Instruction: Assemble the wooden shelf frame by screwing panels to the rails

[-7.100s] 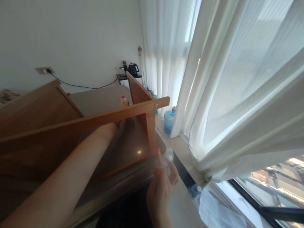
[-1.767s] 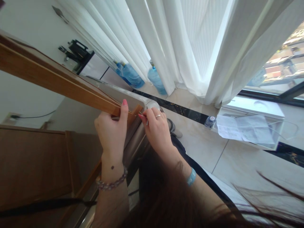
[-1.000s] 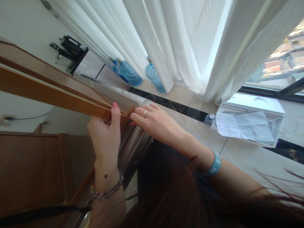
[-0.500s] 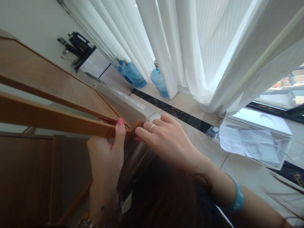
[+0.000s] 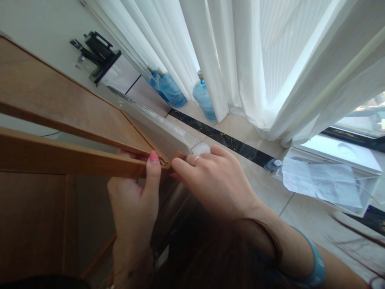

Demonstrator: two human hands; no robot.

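A long wooden rail (image 5: 75, 154) runs in from the left, just below a wooden panel (image 5: 69, 94) with a gap between them. My left hand (image 5: 134, 204) is closed on the rail near its right end, with the pink-nailed thumb on the near face and the fingers behind. Beside it, my right hand (image 5: 216, 180), wearing a ring, has its fingers bent around a short wooden end piece (image 5: 177, 155) at the corner. The fingertips of that hand are mostly hidden.
Beyond the corner stands a white board (image 5: 168, 132). Blue water jugs (image 5: 204, 98) stand by white curtains (image 5: 240, 60). On the right are a small bottle (image 5: 273, 165) and an open white box (image 5: 373, 188) with creased paper (image 5: 323, 180) on it. Dark hair partly covers the lower middle.
Both hands keep their hold at the corner. The view has shifted slightly, and my right forearm sits a little farther right and lower.
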